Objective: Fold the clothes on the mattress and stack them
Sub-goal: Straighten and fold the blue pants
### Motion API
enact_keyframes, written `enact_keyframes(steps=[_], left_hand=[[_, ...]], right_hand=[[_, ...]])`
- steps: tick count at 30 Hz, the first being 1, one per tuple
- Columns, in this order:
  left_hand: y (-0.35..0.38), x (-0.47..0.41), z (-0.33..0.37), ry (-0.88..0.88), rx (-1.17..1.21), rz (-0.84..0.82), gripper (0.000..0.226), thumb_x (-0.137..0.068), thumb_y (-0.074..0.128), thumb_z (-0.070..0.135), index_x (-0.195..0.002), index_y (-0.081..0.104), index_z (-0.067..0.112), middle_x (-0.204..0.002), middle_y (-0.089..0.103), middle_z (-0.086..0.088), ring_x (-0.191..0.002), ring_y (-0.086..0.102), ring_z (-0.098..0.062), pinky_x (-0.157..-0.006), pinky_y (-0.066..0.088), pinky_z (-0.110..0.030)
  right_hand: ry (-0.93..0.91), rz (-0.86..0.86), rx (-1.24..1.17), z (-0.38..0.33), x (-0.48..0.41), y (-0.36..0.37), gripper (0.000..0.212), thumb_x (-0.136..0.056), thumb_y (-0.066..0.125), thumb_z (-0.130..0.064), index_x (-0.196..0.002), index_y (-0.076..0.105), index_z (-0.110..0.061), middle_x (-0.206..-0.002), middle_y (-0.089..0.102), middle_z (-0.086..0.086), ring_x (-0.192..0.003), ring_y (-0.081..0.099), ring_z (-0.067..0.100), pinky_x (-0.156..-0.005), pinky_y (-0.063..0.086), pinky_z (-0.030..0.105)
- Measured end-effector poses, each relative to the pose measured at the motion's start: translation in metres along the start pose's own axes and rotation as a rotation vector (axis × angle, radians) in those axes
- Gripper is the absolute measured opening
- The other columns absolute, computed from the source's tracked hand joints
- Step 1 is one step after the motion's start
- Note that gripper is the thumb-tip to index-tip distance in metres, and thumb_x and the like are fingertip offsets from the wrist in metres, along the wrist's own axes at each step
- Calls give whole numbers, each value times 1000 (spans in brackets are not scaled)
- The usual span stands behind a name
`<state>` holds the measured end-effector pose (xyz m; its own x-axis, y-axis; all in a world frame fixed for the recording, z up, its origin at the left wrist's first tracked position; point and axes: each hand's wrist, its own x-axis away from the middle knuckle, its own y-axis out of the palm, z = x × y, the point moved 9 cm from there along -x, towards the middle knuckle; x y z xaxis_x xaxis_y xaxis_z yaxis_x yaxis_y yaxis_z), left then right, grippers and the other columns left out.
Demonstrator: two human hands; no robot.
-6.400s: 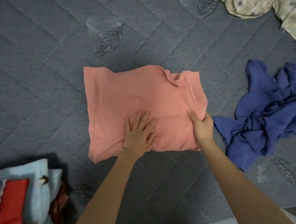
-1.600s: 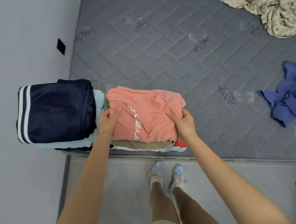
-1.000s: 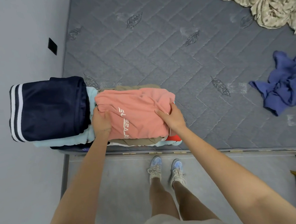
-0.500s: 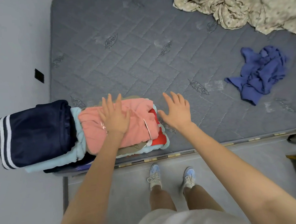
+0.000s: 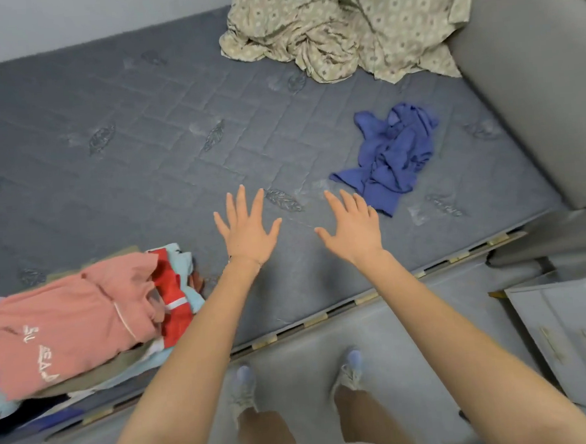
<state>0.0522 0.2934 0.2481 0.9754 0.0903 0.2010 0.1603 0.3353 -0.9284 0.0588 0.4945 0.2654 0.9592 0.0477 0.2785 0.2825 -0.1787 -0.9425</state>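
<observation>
Both hands are spread wide, fingers straight and apart, palms down, holding nothing. The left hand [image 5: 247,231] and right hand [image 5: 352,226] are side by side over the near part of the mattress [image 5: 126,156]; whether they touch it cannot be told.

To the left of the left hand, at the mattress's near edge, sits the stack [image 5: 172,297] of folded clothes. A pink shirt [image 5: 61,328] with white lettering lies on top, and red and light blue layers show at its right side.

Just beyond the right hand's fingers, a blue garment [image 5: 390,157] lies crumpled and unfolded. Farther back, a beige cloth [image 5: 341,26] is heaped at the far edge against a grey headboard [image 5: 533,87].

Below, the person's shoes [image 5: 350,369] stand on the floor [image 5: 410,317], with a white cabinet [image 5: 573,335] at the right.
</observation>
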Motion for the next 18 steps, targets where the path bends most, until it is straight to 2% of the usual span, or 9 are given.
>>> enact_keyframes(steps=[8,18], left_hand=[[65,-19,145,50,8,-86,69,-96,41,55,-154,13,32,-163,-8,-2,-149,-11,-25,-115,-8,-56],[102,-102,203,61,-37,-135,70,-96,40,56,-154,9,33,-163,-11,-2,-149,-14,-24,-116,-10,-55]], right_hand=[[78,-34,-8,146,-20,-29,78,-96,47,-56,-157,7,-28,-164,9,5,-151,5,27,-120,14,48],[164,-43,-47,251,-103,-42,83,-92,53,-60,-157,11,-28,-163,13,7,-150,10,28,-118,18,47]])
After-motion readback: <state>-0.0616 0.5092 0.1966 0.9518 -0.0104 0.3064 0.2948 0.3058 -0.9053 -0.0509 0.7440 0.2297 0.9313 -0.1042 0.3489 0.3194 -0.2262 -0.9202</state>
